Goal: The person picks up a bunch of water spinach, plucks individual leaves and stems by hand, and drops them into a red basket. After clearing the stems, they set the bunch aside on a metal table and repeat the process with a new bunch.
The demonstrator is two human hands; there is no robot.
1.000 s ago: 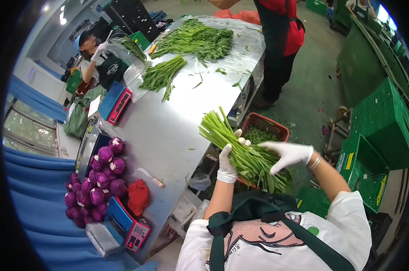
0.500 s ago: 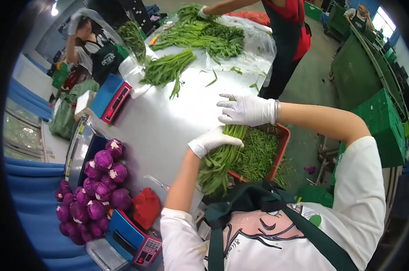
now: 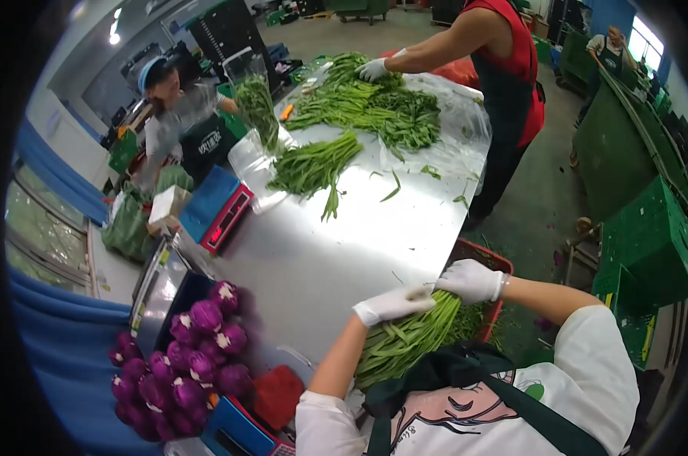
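Note:
A bunch of water spinach, with long narrow leaves and green stems, lies over the table's near edge in front of my body. My left hand, in a white glove, is closed over the upper left of the bunch. At the stem ends, my right hand, also gloved, has its fingers wrapped round the stalks. Both hands touch the bunch and stand close together. Behind my right hand is a red crate, partly hidden, with cut green pieces below the bunch.
The metal table carries more greens and a blue-red scale. Purple cabbages and a red cloth are at the left. One co-worker's gloved hand touches far greens; another person holds a bagged bunch. Green crates stand right.
Both my hands and the bunch sit lower in view, nearer my body. My right hand has gone from spread fingers above the stems to closed round their ends. The left co-worker's bagged bunch is raised upright.

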